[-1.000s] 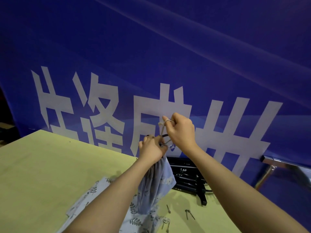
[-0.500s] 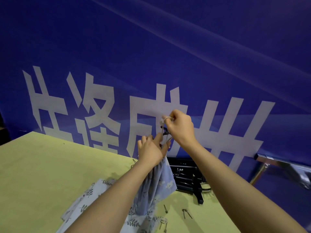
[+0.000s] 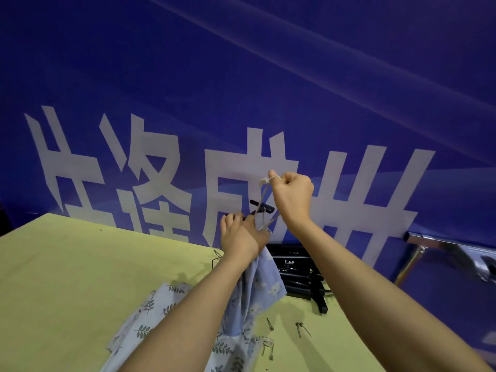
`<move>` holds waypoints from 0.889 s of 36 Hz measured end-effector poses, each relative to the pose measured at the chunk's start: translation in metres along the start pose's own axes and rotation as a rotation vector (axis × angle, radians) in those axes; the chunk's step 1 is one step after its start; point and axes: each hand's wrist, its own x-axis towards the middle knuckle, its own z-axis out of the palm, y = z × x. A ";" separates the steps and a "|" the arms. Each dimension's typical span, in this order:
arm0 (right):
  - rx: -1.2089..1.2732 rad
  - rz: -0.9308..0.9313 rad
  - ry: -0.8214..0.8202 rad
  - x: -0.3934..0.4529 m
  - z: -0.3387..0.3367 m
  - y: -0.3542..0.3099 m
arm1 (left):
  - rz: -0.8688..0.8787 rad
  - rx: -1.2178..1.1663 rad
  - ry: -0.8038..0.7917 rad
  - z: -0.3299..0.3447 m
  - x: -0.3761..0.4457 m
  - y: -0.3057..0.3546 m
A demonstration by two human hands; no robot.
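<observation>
Grips a pale cord [image 3: 264,180] in the right hand [image 3: 293,196], raised above the table, fingers curled tight, with the cord looped round the forefinger and a knot just beside its tip. Sends 2 strands of that cord down and leftward to the left hand [image 3: 241,234], lower and just beside the right wrist. Clutches there, fingers curled, the gathered top of a pale blue cloth [image 3: 264,280] printed with leaf sprigs, along with the cord's lower end. Shows a short black bar [image 3: 255,203] crossing the strands between the 2 hands; cannot tell what carries it.

Lets the cloth hang from the left fist, past the forearm, down to the table [image 3: 67,277], with the rest lying spread on the yellow-green top toward the near edge. Has, just right of the cloth, several small metal pins [image 3: 302,328] scattered on the bare top. Has, farther back, a stack of black bars [image 3: 298,273] at the table's far edge.

Faces a deep blue banner [image 3: 241,76] bearing 4 large white characters, filling the whole background behind the table. Catches a chrome rail [image 3: 445,241] at the right, low against the banner, well apart from both hands.
</observation>
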 end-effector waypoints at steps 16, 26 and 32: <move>0.139 -0.111 0.157 0.015 -0.071 -0.026 | 0.075 0.166 0.165 -0.032 -0.019 0.076; 0.163 -0.177 0.166 0.031 -0.186 -0.031 | 0.060 0.145 0.197 -0.027 -0.065 0.188; 0.117 -0.199 0.183 0.034 -0.271 -0.013 | 0.067 0.115 0.158 -0.002 -0.097 0.259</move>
